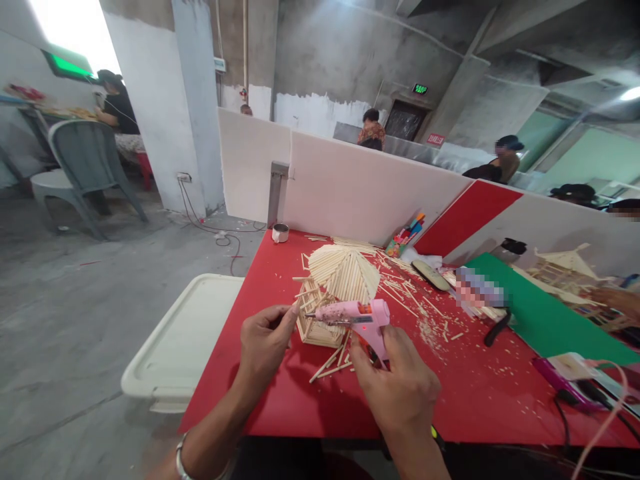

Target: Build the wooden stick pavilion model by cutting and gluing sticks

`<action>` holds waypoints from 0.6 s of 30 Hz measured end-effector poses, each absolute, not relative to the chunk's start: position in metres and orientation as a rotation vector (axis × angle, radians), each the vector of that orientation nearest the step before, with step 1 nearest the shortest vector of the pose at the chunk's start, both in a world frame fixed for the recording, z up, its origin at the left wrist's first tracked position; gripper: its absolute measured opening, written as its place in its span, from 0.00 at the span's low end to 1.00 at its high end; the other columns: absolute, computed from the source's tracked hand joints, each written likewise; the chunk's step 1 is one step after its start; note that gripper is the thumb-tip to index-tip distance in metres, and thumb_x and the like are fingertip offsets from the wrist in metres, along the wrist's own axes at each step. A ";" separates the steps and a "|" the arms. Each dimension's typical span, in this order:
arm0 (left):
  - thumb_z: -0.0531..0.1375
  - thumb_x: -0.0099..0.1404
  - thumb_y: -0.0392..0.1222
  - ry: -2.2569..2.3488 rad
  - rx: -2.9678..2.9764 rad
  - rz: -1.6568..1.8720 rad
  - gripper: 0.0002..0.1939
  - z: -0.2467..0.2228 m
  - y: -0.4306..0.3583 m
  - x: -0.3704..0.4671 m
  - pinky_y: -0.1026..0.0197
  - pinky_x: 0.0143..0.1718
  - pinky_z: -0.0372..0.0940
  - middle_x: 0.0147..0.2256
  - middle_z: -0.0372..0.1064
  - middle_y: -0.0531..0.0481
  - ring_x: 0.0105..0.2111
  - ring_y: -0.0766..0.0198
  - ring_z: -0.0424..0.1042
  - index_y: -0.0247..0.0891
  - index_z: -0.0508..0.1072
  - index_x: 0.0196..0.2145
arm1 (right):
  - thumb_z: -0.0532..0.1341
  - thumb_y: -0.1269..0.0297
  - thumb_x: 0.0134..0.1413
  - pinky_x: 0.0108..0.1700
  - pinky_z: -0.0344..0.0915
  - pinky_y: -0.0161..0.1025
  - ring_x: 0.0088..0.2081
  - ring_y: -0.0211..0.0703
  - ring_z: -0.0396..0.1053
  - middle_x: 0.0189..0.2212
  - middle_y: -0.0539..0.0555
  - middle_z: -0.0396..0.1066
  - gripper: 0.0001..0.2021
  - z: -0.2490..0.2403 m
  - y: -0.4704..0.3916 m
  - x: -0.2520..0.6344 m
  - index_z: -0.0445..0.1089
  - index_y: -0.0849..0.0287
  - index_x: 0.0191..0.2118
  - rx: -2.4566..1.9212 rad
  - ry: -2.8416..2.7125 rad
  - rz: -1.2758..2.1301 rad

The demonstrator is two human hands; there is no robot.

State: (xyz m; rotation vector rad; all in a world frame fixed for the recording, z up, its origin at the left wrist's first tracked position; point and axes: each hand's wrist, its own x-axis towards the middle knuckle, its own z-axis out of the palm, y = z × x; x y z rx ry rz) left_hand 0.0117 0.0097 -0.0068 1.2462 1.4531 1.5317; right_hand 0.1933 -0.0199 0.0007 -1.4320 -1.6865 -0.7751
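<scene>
My right hand (400, 380) is wrapped round the handle of a pink hot glue gun (345, 312), whose nozzle points left. Close to the nozzle tip, the thumb and forefinger of my left hand (267, 337) pinch a thin wooden stick (299, 301), mostly covered by the fingers. Behind and below the gun stands a small model house frame (313, 333) made of sticks, partly hidden. A cone-like stick roof (345, 270) sits just beyond it. Loose sticks (333, 363) lie under the gun on the red table (285, 393).
Scattered sticks and shavings (430, 327) cover the right of the table. A tape roll (281, 232), a marker holder (400, 240) and a glasses case (430, 275) lie further back. A power strip (570, 383) with cables sits at right. White partitions (345, 187) border the back; people are beyond.
</scene>
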 end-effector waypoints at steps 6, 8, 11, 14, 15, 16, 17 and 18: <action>0.62 0.57 0.50 1.447 1.245 1.537 0.16 -0.004 0.008 0.013 0.70 0.16 0.56 0.14 0.58 0.57 0.15 0.71 0.58 0.34 0.75 0.20 | 0.58 0.49 0.57 0.26 0.58 0.34 0.24 0.39 0.67 0.23 0.50 0.68 0.17 0.006 -0.021 0.191 0.69 0.61 0.34 -1.447 -1.660 -0.792; 0.61 0.57 0.50 1.448 1.249 1.535 0.16 -0.004 0.008 0.013 0.70 0.16 0.56 0.14 0.59 0.57 0.15 0.71 0.58 0.34 0.75 0.21 | 0.58 0.49 0.56 0.27 0.58 0.34 0.25 0.39 0.67 0.23 0.50 0.68 0.17 0.006 -0.021 0.191 0.69 0.61 0.33 -1.438 -1.665 -0.800; 0.61 0.57 0.50 1.454 1.255 1.533 0.16 -0.006 0.009 0.013 0.69 0.17 0.56 0.14 0.59 0.57 0.15 0.71 0.58 0.34 0.75 0.21 | 0.58 0.51 0.57 0.26 0.57 0.34 0.24 0.39 0.67 0.22 0.50 0.68 0.16 0.006 -0.021 0.192 0.69 0.60 0.33 -1.451 -1.666 -0.814; 0.61 0.57 0.50 1.452 1.251 1.533 0.16 -0.007 0.009 0.013 0.69 0.17 0.56 0.15 0.59 0.56 0.15 0.71 0.59 0.35 0.75 0.21 | 0.55 0.54 0.60 0.25 0.56 0.34 0.24 0.38 0.67 0.23 0.50 0.68 0.15 0.004 -0.020 0.192 0.70 0.60 0.34 -1.465 -1.663 -0.817; 0.61 0.57 0.50 1.451 1.247 1.534 0.16 -0.007 0.009 0.013 0.69 0.16 0.56 0.15 0.59 0.57 0.15 0.71 0.59 0.35 0.75 0.21 | 0.54 0.55 0.60 0.25 0.56 0.34 0.24 0.38 0.67 0.23 0.50 0.68 0.15 0.003 -0.020 0.193 0.70 0.60 0.34 -1.467 -1.664 -0.815; 0.61 0.57 0.50 1.448 1.242 1.534 0.16 -0.007 0.009 0.013 0.69 0.16 0.56 0.14 0.59 0.57 0.15 0.70 0.58 0.35 0.75 0.21 | 0.53 0.55 0.60 0.25 0.56 0.34 0.24 0.38 0.67 0.23 0.50 0.69 0.15 0.003 -0.020 0.193 0.70 0.61 0.35 -1.467 -1.665 -0.815; 0.61 0.56 0.50 1.446 1.238 1.535 0.16 -0.007 0.009 0.013 0.68 0.16 0.56 0.14 0.59 0.57 0.15 0.70 0.58 0.35 0.75 0.21 | 0.53 0.55 0.60 0.25 0.56 0.34 0.24 0.38 0.67 0.23 0.50 0.69 0.15 0.002 -0.020 0.193 0.70 0.61 0.35 -1.465 -1.669 -0.816; 0.61 0.56 0.50 1.443 1.234 1.538 0.16 -0.007 0.009 0.013 0.68 0.16 0.56 0.14 0.59 0.57 0.15 0.70 0.58 0.35 0.75 0.21 | 0.52 0.56 0.61 0.25 0.56 0.34 0.24 0.39 0.67 0.23 0.51 0.69 0.15 0.002 -0.020 0.193 0.69 0.61 0.35 -1.461 -1.676 -0.817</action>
